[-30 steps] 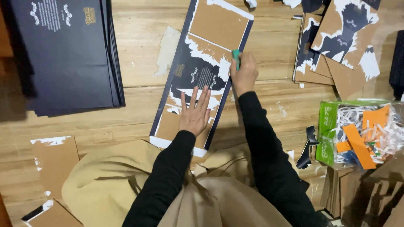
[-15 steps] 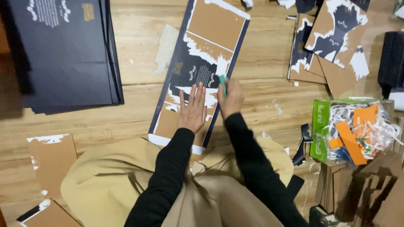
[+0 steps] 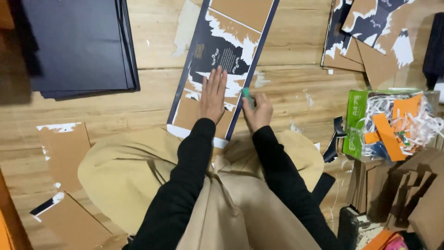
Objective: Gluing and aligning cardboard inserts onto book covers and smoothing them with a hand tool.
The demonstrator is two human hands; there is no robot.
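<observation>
The left hand (image 3: 212,95) lies flat, palm down, on the long cardboard panel (image 3: 222,60), its fingers (image 3: 216,78) straight and spread only a little, pointing away from the person; nothing is gripped, the palm merely presses the sheet to the wooden floor (image 3: 152,97). The right hand (image 3: 258,111) is curled closed around a small green-handled tool (image 3: 248,97), whose green end sticks up between thumb and forefinger; the working tip is hidden, so whether it meets the cardboard cannot be told. This hand sits just beside the panel's dark right edge, near its lower end, close to the left hand but apart from it.

The panel runs slantwise from the person's knees up toward the top of the view; its dark printed skin is torn away in patches, leaving white ragged paper and bare brown board; the left hand rests on the lower third, over a brown and white patch.

To the left lies a stack of dark sheets (image 3: 78,46); at upper right, more peeled cardboard pieces (image 3: 370,32); at right, a green box of paper scraps (image 3: 388,122), orange and white; brown cardboard offcuts (image 3: 62,150) lie at lower left.
</observation>
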